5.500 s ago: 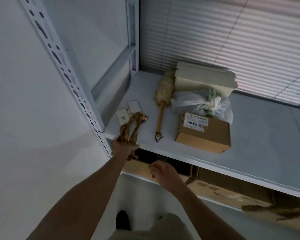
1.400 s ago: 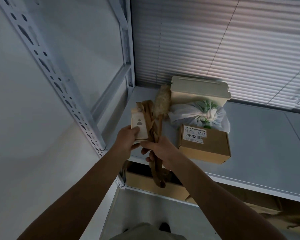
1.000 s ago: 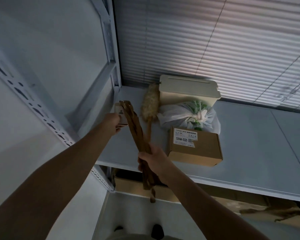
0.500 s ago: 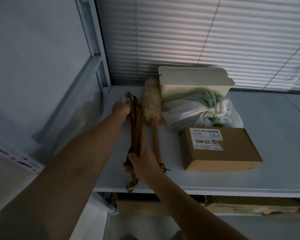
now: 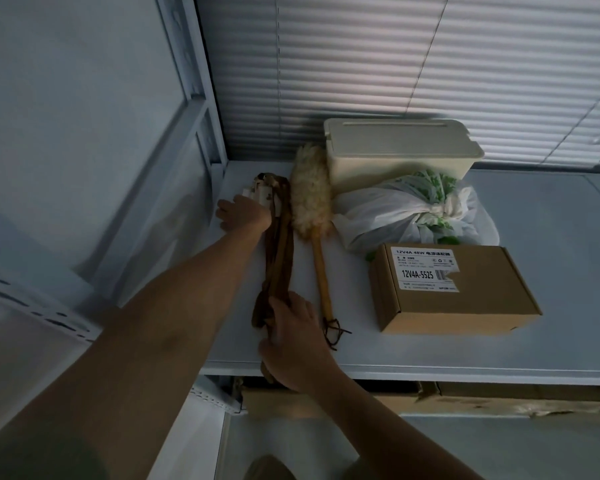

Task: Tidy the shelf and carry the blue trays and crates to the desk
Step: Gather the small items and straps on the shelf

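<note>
A ribbed slatted blind (image 5: 430, 64) fills the back. Before it we find the smooth, pale metal shelf (image 5: 534, 348), its flat board spanning the view. Against the blind stands a rectangular cream plastic box (image 5: 395, 150) with a lipped lid. In front of it sits a matte cardboard carton (image 5: 458, 306) bearing a printed label, with a crinkled, knotted white bag (image 5: 388, 216) between them. To their left lies a duster (image 5: 309, 199) with a fluffy head and a slim wooden handle, just beside a long, limp bundle of brown straps (image 5: 279, 258). Our right hand (image 5: 291, 344) curls round the bundle's near end at the shelf edge. Our left hand (image 5: 243, 214) rests at its far end by small pale tags (image 5: 257, 195); we cannot tell whether its fingers pinch them.
</note>
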The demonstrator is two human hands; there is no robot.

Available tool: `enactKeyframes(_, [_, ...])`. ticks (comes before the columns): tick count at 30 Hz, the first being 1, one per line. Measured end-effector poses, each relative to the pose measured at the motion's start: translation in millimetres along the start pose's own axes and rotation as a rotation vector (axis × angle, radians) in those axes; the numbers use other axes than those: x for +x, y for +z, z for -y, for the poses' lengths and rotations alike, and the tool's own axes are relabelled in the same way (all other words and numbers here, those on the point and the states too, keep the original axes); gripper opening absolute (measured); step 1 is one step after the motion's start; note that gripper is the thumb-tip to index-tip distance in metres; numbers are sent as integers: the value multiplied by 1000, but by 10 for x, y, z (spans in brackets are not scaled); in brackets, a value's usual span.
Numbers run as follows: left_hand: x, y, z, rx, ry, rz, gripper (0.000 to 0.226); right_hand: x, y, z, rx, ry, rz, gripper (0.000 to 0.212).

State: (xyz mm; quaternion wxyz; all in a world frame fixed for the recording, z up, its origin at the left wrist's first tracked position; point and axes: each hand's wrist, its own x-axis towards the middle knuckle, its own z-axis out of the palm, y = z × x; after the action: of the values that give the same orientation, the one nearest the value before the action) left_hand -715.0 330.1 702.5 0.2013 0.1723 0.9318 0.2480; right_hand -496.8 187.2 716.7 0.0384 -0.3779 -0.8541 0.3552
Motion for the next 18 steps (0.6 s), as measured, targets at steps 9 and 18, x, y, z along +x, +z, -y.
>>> enactKeyframes(9, [-19,-50,65,-23,90,-32,61,-73,133,-90,-127,-86,-98,66])
enactKeyframes(18, [39,37,297,244,481,-79,55,-177,27,-241,-252,-160,7,66])
